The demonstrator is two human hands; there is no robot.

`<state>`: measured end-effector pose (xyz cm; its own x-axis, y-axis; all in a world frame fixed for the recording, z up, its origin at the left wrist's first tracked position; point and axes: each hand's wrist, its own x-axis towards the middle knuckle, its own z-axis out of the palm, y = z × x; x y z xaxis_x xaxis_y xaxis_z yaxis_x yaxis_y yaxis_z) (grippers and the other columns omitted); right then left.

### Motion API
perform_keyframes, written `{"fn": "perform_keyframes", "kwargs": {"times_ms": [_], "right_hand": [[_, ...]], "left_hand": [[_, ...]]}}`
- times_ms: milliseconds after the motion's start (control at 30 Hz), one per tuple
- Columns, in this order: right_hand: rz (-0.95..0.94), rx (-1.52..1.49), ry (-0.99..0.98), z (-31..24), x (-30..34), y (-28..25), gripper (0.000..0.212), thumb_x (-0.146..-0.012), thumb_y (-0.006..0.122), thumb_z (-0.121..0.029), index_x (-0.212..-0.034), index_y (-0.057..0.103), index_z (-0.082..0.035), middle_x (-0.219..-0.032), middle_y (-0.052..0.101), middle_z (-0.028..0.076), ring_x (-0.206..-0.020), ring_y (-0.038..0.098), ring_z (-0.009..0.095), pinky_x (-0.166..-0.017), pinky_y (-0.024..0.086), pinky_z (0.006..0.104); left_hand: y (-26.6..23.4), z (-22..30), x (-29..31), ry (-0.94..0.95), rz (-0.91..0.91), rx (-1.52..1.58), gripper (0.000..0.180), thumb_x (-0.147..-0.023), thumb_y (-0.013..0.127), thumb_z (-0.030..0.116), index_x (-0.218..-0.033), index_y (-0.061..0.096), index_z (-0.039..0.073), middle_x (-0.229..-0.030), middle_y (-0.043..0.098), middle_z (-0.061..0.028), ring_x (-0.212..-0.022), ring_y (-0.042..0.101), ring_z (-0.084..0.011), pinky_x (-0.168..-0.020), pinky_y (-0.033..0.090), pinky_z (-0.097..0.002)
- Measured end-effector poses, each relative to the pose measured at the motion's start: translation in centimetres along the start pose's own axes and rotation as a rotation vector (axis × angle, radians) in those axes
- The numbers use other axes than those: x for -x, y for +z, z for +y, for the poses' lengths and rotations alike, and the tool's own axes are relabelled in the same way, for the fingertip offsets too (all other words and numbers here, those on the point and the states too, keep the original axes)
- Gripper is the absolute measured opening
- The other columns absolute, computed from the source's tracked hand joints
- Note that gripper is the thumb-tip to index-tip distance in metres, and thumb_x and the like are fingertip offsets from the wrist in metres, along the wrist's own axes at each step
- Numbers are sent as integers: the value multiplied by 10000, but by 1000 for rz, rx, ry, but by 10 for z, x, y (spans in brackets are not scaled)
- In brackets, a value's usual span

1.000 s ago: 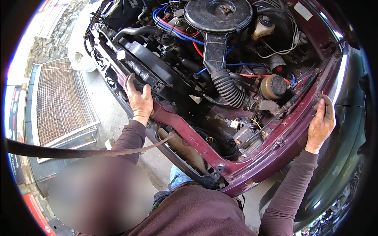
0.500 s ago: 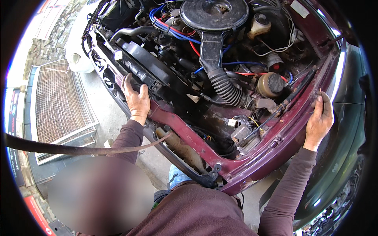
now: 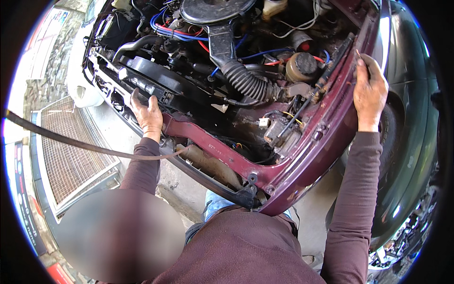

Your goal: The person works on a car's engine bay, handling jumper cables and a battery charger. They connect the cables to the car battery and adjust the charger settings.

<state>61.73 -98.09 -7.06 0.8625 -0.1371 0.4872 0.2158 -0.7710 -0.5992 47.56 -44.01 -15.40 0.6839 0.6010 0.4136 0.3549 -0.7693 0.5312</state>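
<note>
My left hand (image 3: 147, 117) rests on the front panel of a maroon car's engine bay, beside the black radiator shroud (image 3: 158, 73). Its fingers are spread and appear to hold nothing. At the right, my right hand (image 3: 371, 92) is over the edge of the maroon fender (image 3: 326, 137). Thumb and fingers are pinched together there, with a tiny brownish tip showing above them; what it is I cannot make out. Between the hands lie a ribbed black air hose (image 3: 248, 80), a round black air cleaner (image 3: 215, 10) and a brownish canister (image 3: 301, 67).
A dark curved strip (image 3: 94, 147) runs from the left to the front panel. A dark green car (image 3: 411, 142) stands close on the right. On the floor at left lies a mesh grille panel (image 3: 71, 151). Blue and red hoses (image 3: 177, 33) cross the engine.
The whole view has shifted, so the engine bay sits higher and further left. Both hands stay at about the same places on the car, the left spread, the right pinched.
</note>
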Motion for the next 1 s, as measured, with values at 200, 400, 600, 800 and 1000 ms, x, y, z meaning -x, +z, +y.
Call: {"fn": "perform_keyframes", "kwargs": {"times_ms": [200, 400, 600, 800, 1000], "right_hand": [[19, -29, -33, -6, 3, 0, 240, -1021, 639, -258, -1127, 735, -64, -957, 758, 137, -860, 732, 302, -813, 562, 373], [27, 8, -63, -2, 0, 3, 253, -1022, 621, -286, -1132, 727, -84, -979, 745, 169, -888, 721, 354, -810, 560, 400], [19, 37, -86, -5, -2, 3, 248, -1023, 617, -242, -1148, 717, -52, -978, 736, 185, -908, 713, 363, -833, 548, 404], [22, 58, -98, -5, -1, 4, 265, -1024, 612, -259, -1157, 720, -57, -1022, 740, 193, -952, 711, 377, -865, 542, 411], [21, 67, -111, 0, -2, 4, 270, -1026, 613, -262, -1149, 722, -48, -1041, 746, 190, -967, 718, 371, -874, 548, 412]], "left_hand": [[-1, -3, -1, -3, -10, -82, 671, -854, 682, 285, -1417, 480, -21, -1390, 503, -282, -1313, 453, -444, -1133, 364, -501], [5, -10, -5, -1, 9, -77, 690, -835, 706, 287, -1406, 481, -30, -1365, 534, -295, -1300, 464, -467, -1131, 366, -515], [4, 5, 1, -72, 70, -60, 674, -830, 694, 275, -1394, 503, -41, -1383, 521, -303, -1319, 470, -459, -1157, 358, -497], [1, 10, 6, -73, 90, -124, 699, -831, 715, 288, -1407, 482, -33, -1411, 493, -281, -1328, 476, -451, -1142, 388, -493], [3, 7, 7, 23, 118, -132, 628, -787, 739, 194, -1334, 507, -8, -1333, 515, -258, -1294, 478, -443, -1126, 407, -492]]}}
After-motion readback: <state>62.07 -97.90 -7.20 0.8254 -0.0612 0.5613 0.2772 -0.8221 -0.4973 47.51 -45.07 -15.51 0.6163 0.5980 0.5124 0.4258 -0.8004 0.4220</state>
